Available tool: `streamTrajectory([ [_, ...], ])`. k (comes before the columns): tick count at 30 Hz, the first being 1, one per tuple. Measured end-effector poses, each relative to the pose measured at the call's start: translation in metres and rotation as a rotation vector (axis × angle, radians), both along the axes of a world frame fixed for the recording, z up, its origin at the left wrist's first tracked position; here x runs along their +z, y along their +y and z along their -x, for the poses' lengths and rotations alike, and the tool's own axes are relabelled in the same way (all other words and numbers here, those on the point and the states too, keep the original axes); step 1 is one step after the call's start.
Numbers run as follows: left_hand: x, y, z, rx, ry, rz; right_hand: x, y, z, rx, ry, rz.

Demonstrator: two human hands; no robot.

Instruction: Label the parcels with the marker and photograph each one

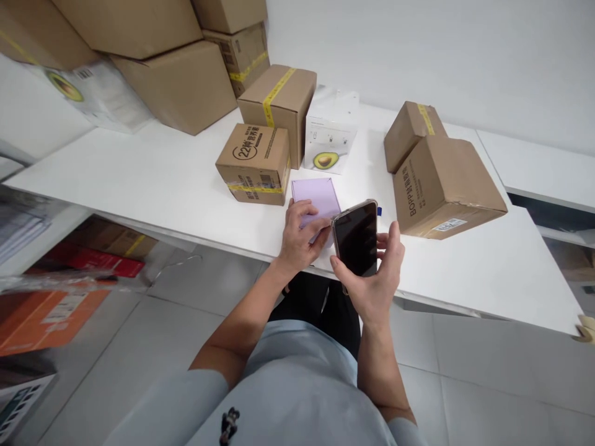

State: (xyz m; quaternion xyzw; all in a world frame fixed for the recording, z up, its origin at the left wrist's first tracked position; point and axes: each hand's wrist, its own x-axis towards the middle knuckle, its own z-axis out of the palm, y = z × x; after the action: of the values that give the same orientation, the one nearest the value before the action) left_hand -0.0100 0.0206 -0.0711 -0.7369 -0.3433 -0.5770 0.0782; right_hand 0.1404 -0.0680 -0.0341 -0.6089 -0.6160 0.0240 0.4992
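Note:
My right hand (374,279) is wrapped round a dark-screened smartphone (357,238) in a clear case, held tilted above the table's front edge. My left hand (300,238) has its bent fingers over a flat lilac box (317,193), which lies on the white table. The left index finger and thumb come close to the phone's left edge; whether they touch it I cannot tell. Part of the lilac box is covered by my left hand and the phone. A small blue piece (379,212) shows just beyond the phone's right edge.
Behind the lilac box stand a printed carton (253,162), a taped carton (279,93) and a white avocado-print box (331,133). Two cartons, one lettered BOPP (441,186), stand on the right. Large cartons (181,87) are stacked at back left. An orange box (56,316) is low at left.

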Motion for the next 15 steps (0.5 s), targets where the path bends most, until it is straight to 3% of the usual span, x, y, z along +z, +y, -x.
streamTrajectory([
  [7, -0.0023, 0.0000, -0.0006, -0.002, -0.003, 0.015, -0.0006, 0.0041, 0.0039, -0.019, -0.058, -0.056],
  [15, -0.0082, 0.0008, 0.0022, 0.016, 0.022, 0.095, 0.0021, 0.0053, 0.0077, -0.025, -0.092, 0.021],
])
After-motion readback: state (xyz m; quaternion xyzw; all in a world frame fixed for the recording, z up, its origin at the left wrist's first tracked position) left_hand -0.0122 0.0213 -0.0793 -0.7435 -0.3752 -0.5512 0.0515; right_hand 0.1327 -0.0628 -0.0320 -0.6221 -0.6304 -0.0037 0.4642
